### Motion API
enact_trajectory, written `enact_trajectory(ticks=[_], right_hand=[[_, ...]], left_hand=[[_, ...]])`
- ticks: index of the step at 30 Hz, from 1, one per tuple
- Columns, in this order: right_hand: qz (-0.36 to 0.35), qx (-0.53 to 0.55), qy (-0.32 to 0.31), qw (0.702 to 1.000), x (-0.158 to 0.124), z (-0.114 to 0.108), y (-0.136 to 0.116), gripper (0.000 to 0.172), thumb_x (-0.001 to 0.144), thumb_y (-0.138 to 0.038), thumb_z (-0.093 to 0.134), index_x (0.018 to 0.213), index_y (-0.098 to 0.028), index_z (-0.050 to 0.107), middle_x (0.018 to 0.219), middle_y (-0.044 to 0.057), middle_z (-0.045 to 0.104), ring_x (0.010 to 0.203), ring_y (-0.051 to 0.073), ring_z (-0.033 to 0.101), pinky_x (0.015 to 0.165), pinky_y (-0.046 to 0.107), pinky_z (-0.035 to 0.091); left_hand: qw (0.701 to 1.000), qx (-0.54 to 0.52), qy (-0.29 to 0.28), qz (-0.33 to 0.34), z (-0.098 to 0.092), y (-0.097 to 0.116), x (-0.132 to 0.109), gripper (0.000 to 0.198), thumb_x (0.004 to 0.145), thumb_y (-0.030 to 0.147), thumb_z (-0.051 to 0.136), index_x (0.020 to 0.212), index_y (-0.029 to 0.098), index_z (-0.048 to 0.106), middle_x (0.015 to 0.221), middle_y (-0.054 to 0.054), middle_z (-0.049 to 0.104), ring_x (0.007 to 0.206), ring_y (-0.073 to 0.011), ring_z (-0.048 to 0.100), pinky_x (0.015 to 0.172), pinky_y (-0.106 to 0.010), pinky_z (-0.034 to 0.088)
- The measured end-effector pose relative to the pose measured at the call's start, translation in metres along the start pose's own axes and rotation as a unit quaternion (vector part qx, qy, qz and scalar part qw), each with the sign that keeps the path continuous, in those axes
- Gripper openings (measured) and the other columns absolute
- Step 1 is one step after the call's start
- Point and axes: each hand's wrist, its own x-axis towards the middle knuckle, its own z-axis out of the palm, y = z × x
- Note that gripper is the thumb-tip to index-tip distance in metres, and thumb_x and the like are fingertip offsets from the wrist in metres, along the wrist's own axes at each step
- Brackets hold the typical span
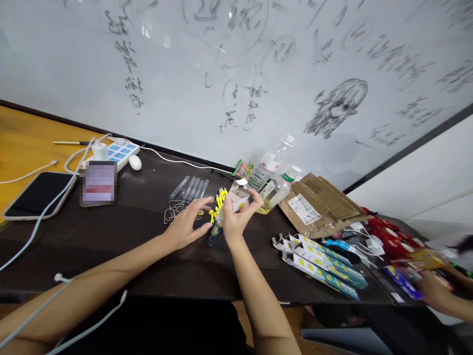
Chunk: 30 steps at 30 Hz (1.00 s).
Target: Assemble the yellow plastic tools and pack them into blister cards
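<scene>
My right hand [237, 219] grips a slim printed carton [239, 191], tilted with its flaps open at the upper end. Part of the carton is hidden behind the fingers. To its left, my left hand [189, 223] is open, thumb and fingers apart, with nothing visible between them. Small yellow pieces [220, 199] lie in a group between the two hands, partly hidden by the carton. Thin wire loops [173, 212] are on the dark table just beyond my left fingers. Clear plastic tubes [189, 188] lie side by side behind them.
Several similar cartons [321, 266] lie at the right. Behind are water bottles [266, 167], a snack packet [243, 168] and a cardboard parcel [321, 204]. Phone [40, 195], power strip [120, 152] and cables are at the left. Another person's hand [438, 291] is at far right.
</scene>
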Motion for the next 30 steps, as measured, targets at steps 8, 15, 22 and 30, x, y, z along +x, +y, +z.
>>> enact_trajectory(ticks=[8,15,22,30], right_hand=[[-0.043,0.019,-0.001,0.999,-0.003,0.0,0.005,0.055,0.078,-0.033,0.056,0.119,-0.023,0.021,0.115,0.011,0.033,0.096,0.019,0.055,0.082,0.036,0.049],[-0.066,-0.017,0.007,0.998,-0.009,0.001,0.008,0.045,0.082,-0.033,0.05,0.117,-0.023,0.022,0.11,0.011,0.034,0.097,0.021,0.051,0.083,0.039,0.048],[-0.053,0.003,-0.031,0.998,-0.013,-0.002,0.011,0.051,0.081,-0.034,0.048,0.123,-0.024,0.02,0.113,0.012,0.033,0.094,0.023,0.052,0.079,0.041,0.047],[-0.017,-0.024,-0.031,0.999,-0.012,-0.005,0.013,0.042,0.089,-0.031,0.028,0.129,-0.022,0.023,0.12,0.015,0.037,0.116,0.029,0.045,0.092,0.049,0.04]], left_hand=[[0.988,0.078,0.074,0.114,-0.016,0.043,0.058,0.028,0.086,0.022,0.052,0.113,0.023,0.055,0.132,-0.009,0.046,0.12,-0.0228,0.048,0.096,-0.041,0.045],[0.955,0.289,-0.007,0.069,-0.024,0.067,0.098,0.027,0.089,0.025,0.042,0.097,0.017,0.067,0.12,-0.01,0.057,0.105,-0.0246,0.055,0.09,-0.041,0.044],[0.979,0.107,-0.17,-0.042,-0.04,0.054,0.114,0.024,0.086,0.028,0.046,0.082,0.02,0.068,0.096,-0.003,0.065,0.087,-0.0165,0.06,0.078,-0.03,0.047],[0.978,-0.106,-0.128,-0.123,-0.023,0.038,0.104,0.022,0.082,0.031,0.052,0.086,0.017,0.069,0.091,-0.004,0.07,0.083,-0.0154,0.064,0.072,-0.027,0.05]])
